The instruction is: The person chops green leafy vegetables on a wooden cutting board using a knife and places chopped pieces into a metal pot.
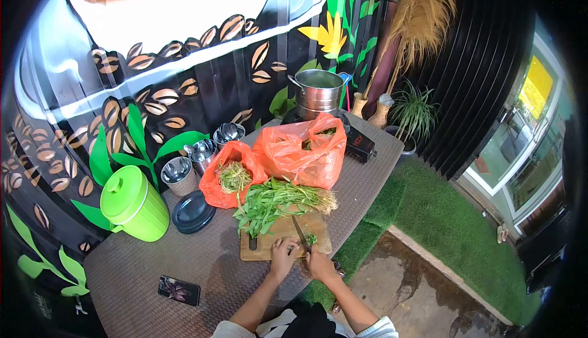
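Note:
A wooden cutting board (263, 250) lies near the table's front edge, with a bunch of leafy greens (263, 206) across its far side, roots to the right. My right hand (320, 263) is closed round the handle of a knife (300, 231), whose blade points away over the board. Beside it, my left hand (283, 257) rests on the board with bent fingers round a small green piece, mostly hidden. Chopped greens (312, 239) lie just right of the blade. Behind the bunch are a large orange bag (300, 154) and a smaller orange bag (211, 185) holding root trimmings (234, 177).
On the table (135, 277) are a green lidded bin (136, 206), black plates (193, 212), cups of cutlery (179, 176), and a phone (179, 291). A steel pot (318, 96) and a black box (360, 147) stand at the back. Grass matting (465, 240) lies right.

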Demonstrator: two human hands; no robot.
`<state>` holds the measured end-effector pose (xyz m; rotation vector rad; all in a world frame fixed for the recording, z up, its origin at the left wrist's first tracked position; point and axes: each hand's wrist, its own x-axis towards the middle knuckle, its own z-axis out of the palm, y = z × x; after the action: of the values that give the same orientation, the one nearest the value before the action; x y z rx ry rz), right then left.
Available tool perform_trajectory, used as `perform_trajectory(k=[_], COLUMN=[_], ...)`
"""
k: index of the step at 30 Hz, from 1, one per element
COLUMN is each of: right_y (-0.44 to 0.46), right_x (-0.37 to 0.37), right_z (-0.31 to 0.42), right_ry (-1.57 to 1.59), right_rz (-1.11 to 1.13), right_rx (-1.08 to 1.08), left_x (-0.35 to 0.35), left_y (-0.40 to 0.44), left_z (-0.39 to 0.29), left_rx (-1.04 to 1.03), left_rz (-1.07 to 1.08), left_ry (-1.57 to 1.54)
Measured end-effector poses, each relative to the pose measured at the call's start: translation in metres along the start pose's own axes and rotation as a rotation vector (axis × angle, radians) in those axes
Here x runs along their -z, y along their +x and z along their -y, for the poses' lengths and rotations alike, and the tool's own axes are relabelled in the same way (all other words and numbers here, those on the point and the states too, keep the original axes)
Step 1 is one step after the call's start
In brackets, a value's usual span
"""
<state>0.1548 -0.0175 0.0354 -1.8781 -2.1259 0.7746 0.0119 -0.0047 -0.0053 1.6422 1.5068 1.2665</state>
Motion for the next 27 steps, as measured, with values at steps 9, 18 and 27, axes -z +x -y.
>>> perform_trajectory(k=[9, 18, 27], right_y=[0.002, -0.009, -0.016], right_x=[-0.002, -0.007, 0.003], right_z=[0.013, 0.020, 0.024], right_ry=[0.048, 0.030, -0.016], right_rz=[-0.024, 0.014, 0.013], right_rx=[-0.037, -0.118, -0.006], left_x=[-0.001, 0.003, 0.001], left_y=[-0.005, 0.003, -0.001], left_z=[-0.003, -0.004, 0.006], left_rx=[-0.152, 0.003, -0.137], left_rz=[-0.014, -0.071, -0.113], left_ry=[0.182, 0.014, 0.118])
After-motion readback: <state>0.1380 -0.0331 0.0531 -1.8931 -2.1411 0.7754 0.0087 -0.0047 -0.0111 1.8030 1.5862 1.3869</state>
